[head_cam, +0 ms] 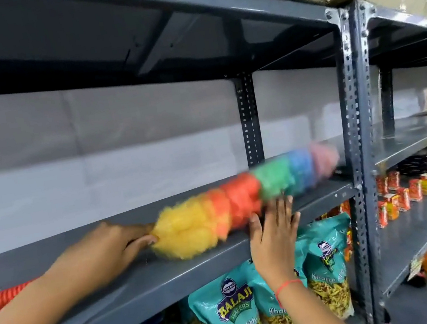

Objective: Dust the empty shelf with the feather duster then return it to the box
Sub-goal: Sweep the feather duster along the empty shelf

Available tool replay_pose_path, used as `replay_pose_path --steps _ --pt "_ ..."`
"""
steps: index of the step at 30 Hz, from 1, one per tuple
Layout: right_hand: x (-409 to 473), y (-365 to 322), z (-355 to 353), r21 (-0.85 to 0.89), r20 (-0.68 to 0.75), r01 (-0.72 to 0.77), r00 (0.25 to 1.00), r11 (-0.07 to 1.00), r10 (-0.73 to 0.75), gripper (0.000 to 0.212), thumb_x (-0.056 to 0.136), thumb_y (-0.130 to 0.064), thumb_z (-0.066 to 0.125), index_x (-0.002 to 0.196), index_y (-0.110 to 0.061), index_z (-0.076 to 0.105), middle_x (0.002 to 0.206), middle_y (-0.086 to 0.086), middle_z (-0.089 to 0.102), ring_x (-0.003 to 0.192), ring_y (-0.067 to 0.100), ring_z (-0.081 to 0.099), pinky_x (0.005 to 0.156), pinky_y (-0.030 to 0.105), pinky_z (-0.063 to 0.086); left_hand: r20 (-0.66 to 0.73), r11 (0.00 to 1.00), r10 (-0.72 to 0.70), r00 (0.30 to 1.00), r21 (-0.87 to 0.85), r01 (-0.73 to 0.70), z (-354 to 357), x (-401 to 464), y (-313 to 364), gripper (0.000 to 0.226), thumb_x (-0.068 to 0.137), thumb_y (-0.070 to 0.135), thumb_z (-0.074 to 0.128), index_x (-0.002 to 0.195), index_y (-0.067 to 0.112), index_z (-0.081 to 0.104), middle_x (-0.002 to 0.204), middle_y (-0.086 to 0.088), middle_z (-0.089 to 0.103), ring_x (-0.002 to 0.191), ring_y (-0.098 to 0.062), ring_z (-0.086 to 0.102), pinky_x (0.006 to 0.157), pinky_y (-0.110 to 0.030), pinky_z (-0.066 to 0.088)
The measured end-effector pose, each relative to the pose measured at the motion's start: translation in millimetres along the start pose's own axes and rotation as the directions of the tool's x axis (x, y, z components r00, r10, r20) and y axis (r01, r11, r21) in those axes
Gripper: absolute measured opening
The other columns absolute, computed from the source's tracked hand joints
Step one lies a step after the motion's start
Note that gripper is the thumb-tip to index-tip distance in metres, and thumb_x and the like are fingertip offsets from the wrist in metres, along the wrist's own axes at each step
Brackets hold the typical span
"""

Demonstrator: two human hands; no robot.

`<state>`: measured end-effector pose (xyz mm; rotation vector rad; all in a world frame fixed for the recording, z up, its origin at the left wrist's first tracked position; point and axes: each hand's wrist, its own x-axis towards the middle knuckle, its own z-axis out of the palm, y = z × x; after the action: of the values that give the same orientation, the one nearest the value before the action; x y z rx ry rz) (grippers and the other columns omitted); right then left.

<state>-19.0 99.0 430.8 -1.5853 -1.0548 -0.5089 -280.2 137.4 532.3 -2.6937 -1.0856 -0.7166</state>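
Duster (pixel 244 199) lies along the grey shelf (pixel 152 278), its fluffy head blurred and banded yellow, orange, red, green, blue and pink. The left hand (pixel 108 250) is clamped on its handle, fingers wrapped tight just behind the yellow end; behind the wrist the ribbed red handle (pixel 2 300) sticks out. The head stretches away from that grip toward the slotted upright post (pixel 351 99). The right hand (pixel 273 233) is flat and open, fingers spread against the shelf's front edge, touching the red band. Below that palm hang teal snack bags (pixel 230 317).
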Motion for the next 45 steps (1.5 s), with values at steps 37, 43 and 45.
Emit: replay_pose_path --steps 37,43,45 --pt "-57.8 -169.4 13.0 0.328 -0.075 0.260 0.966 0.908 -0.249 0.064 0.094 -0.053 0.017 0.139 -0.009 0.004 0.148 0.010 0.007 0.138 0.026 0.006 0.113 0.037 -0.003 -0.214 0.965 -0.218 0.952 0.099 0.243 -106.5 -186.7 -127.5 0.010 0.075 0.043 0.063 0.083 0.042 0.068 0.052 0.033 0.060 0.041 0.013 0.054 0.043 0.000 0.036" --pt "-73.4 -197.0 21.8 0.154 0.050 0.355 0.929 0.922 -0.366 0.071 0.092 -0.056 0.013 0.140 -0.004 0.012 0.148 0.017 0.019 0.137 0.032 0.013 0.112 0.049 0.009 -0.135 0.861 -0.411 0.902 0.269 0.432 -121.9 -208.8 -158.1 0.049 0.070 0.070 0.038 0.084 0.038 0.072 0.085 -0.003 0.077 0.083 -0.026 0.071 0.073 -0.037 0.056" --pt "-72.2 -196.9 21.1 0.132 0.075 0.327 0.938 0.936 -0.339 0.077 0.090 -0.059 0.007 0.141 -0.002 0.016 0.149 0.020 0.021 0.137 0.031 0.012 0.111 0.049 0.009 -0.248 0.842 -0.398 0.883 0.285 0.459 -126.1 -203.2 -157.0 0.032 0.083 0.049 0.053 0.080 0.024 0.074 0.079 -0.012 0.076 0.079 -0.031 0.070 0.068 -0.037 0.055"
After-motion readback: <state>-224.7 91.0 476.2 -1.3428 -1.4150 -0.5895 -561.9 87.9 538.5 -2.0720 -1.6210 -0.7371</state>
